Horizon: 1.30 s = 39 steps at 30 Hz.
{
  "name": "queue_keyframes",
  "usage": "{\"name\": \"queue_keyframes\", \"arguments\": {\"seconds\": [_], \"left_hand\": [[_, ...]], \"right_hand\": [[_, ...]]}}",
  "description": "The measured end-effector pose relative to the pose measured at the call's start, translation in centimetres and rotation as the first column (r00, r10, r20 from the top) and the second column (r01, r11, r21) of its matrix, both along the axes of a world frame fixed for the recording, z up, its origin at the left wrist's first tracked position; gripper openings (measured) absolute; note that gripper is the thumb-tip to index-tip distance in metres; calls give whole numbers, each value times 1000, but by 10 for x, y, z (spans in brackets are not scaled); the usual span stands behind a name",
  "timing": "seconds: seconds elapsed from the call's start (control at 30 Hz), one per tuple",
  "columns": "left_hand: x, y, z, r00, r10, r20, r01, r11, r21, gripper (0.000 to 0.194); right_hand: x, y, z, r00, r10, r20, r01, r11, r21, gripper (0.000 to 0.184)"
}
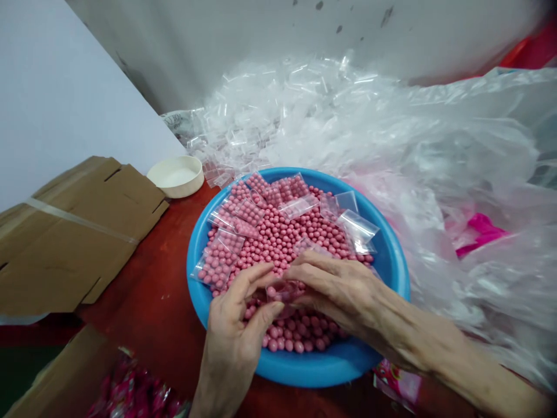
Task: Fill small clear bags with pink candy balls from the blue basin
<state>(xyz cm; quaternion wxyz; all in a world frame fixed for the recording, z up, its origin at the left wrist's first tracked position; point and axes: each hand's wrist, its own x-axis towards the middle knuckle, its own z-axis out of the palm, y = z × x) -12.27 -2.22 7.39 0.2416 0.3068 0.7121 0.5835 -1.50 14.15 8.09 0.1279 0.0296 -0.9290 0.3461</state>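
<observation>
A blue basin [394, 261] holds many small pink candy-like balls [282, 232]. Over its front half, my left hand [237, 331] curls its thumb and fingers around the left end of a small clear plastic box [278, 292]. My right hand [343, 287] reaches in from the right, its fingers closed about the other end of that box and partly hiding it. Pink balls show in and around the box. Several clear boxes filled with balls [220, 255] lie on the heap at the left and back. Clear boxes without visible balls [359, 226] rest at the right.
A large heap of clear plastic boxes [261, 110] and plastic bags [456, 139] lies behind and right of the basin. Flattened cardboard [82, 226] and a white round dish [176, 177] sit left on the red table [148, 302]. Pink wrapped packets [134, 389] are at lower left.
</observation>
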Motion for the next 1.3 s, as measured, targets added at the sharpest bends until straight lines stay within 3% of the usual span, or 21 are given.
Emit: {"name": "queue_keyframes", "arguments": {"seconds": [0.13, 0.23, 0.37, 0.7, 0.97, 1.1, 1.3], "left_hand": [[1, 1, 4, 999, 36, 19, -36, 999, 13, 36], [4, 4, 7, 995, 58, 84, -62, 997, 48, 37], [5, 7, 7, 990, 90, 111, -103, 988, 118, 37], [-1, 5, -3, 1000, -21, -5, 21, 999, 27, 39], [-1, 2, -4, 998, 11, -66, -14, 999, -38, 38], [0, 0, -4, 988, 28, -150, -34, 999, -36, 33], [1, 1, 1, 984, -3, -175, 5, 1000, 13, 30]], "right_hand": [[0, -6, -9, 996, -90, -1, 90, 995, -51, 33], [-5, -12, -1, 997, -79, -14, 75, 980, -185, 21], [-14, -14, 12, 949, -292, -121, 237, 911, -337, 9], [-20, -16, 5, 951, -291, -108, 256, 932, -256, 13], [-24, -14, 7, 964, -267, 2, 251, 904, -346, 17], [-23, -13, 6, 976, -209, 66, 214, 844, -492, 19], [-20, -12, 9, 976, -167, 137, 213, 639, -739, 18]]}}
